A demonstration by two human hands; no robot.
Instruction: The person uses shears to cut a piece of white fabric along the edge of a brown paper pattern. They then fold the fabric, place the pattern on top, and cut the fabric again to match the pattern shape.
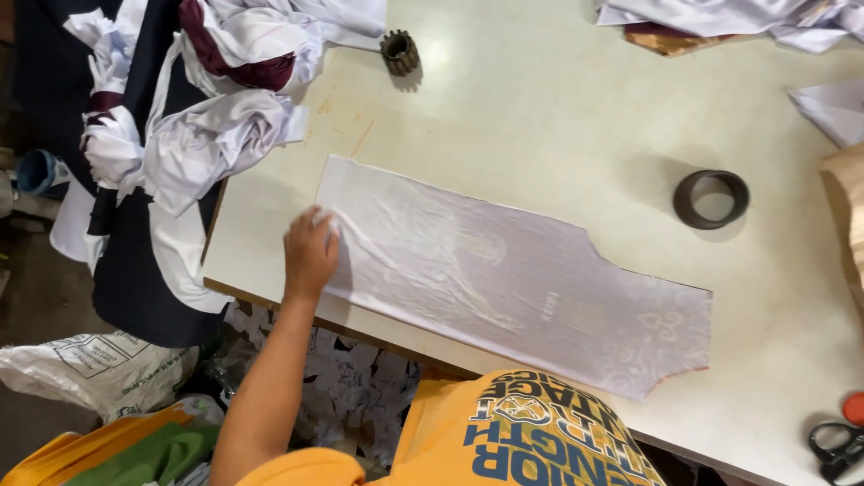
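Head view looks down on a long cut piece of pale cloth (504,270), faintly patterned, lying flat along the near edge of the desk (558,117) and running from the near-left corner toward the right. Only one hand (310,252) shows, the person's left by the look of the arm, though the angle makes that a little uncertain. It rests on the cloth's left end with fingers bent, pressing or lightly pinching the fabric; no firm clench is visible. The right hand is out of view.

Judging by the wrinkles, the cloth is thin, light and limp: it would slide easily on the smooth top and sag if lifted by one point, so a straight edge or a corner looks the best place to take it.

A dark tape ring (711,199) lies well apart toward the right edge, a small dark toothed wheel (400,52) near the far-left corner. Black scissors (837,447) sit at the near-right corner. Crumpled white and maroon garments (211,108) hang off the left edge, with paper scraps (351,387) on the floor below.
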